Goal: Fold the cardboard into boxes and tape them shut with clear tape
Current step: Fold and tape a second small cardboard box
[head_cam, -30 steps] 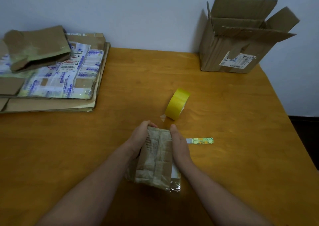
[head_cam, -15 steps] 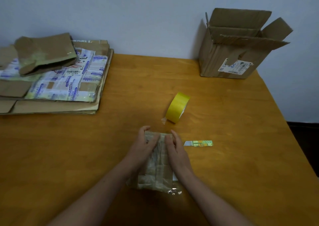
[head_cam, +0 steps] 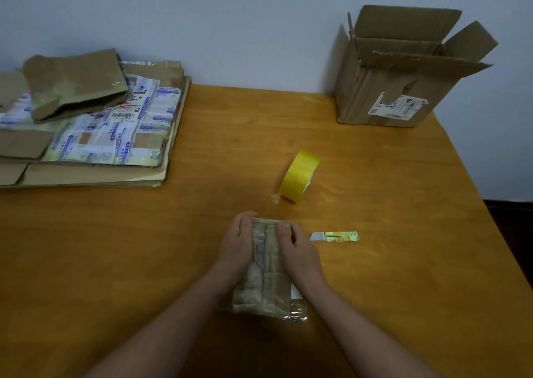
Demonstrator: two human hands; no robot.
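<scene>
A small brown cardboard box [head_cam: 266, 285], covered in old tape, lies on the wooden table [head_cam: 115, 262] in front of me. My left hand [head_cam: 238, 245] presses on its left side and my right hand [head_cam: 297, 250] on its right side, fingers curled over the far end. A strip of clear tape sticks out at the box's near right corner. A roll of yellow-looking tape [head_cam: 300, 175] stands on edge just beyond the box, its loose end on the table. A small utility knife [head_cam: 334, 236] lies to the right of my right hand.
A stack of flattened cardboard [head_cam: 95, 144] with printed tape and labels fills the back left, with a folded brown piece [head_cam: 75, 83] on top. An open cardboard box [head_cam: 401, 71] with raised flaps stands at the back right against the wall. The table's right edge slants nearby.
Both hands have closed inward over the top of the small box and slid toward its far end. The view tilted down slightly. The tape roll and knife have stayed put.
</scene>
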